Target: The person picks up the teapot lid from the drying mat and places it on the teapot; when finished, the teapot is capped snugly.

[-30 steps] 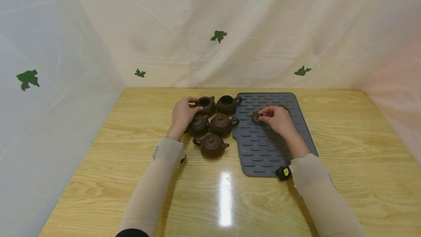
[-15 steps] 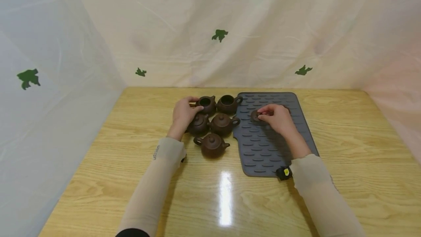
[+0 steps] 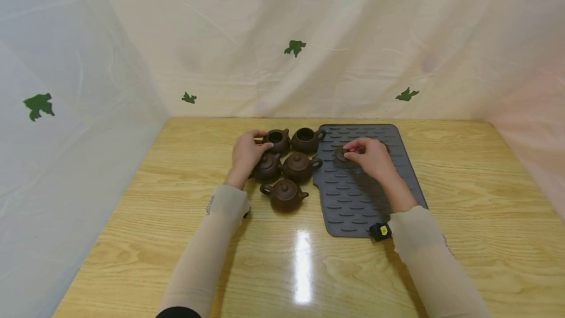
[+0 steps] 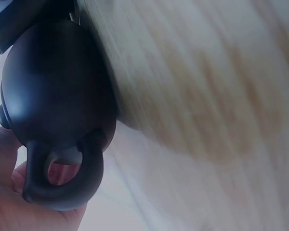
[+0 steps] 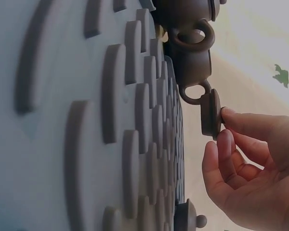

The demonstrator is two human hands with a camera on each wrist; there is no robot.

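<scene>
At the back left, my left hand [image 3: 247, 153] grips the handle side of a dark brown teapot [image 3: 277, 140] with an uncovered mouth. Over the mat, the right hand [image 3: 368, 153] pinches a round teapot lid [image 5: 211, 114] by its knob, its flat underside facing the mat. A second lid [image 5: 185, 215] sits knob up on the mat, mostly hidden behind the hand in the head view. Another uncovered teapot [image 3: 304, 140] stands beside the gripped one. In the left wrist view, a lidded teapot [image 4: 58, 86] covers much of the left hand.
Two more lidded teapots, one in the middle [image 3: 297, 167] and one in front [image 3: 285, 195], stand close together left of the grey ridged mat [image 3: 348, 210]. Wooden tabletop [image 3: 176, 195] surrounds them, with a pale curtain [image 3: 220, 63] behind.
The right hand has carried the lid slightly left and away over the mat, toward the teapots. My left hand stays in place on its teapot.
</scene>
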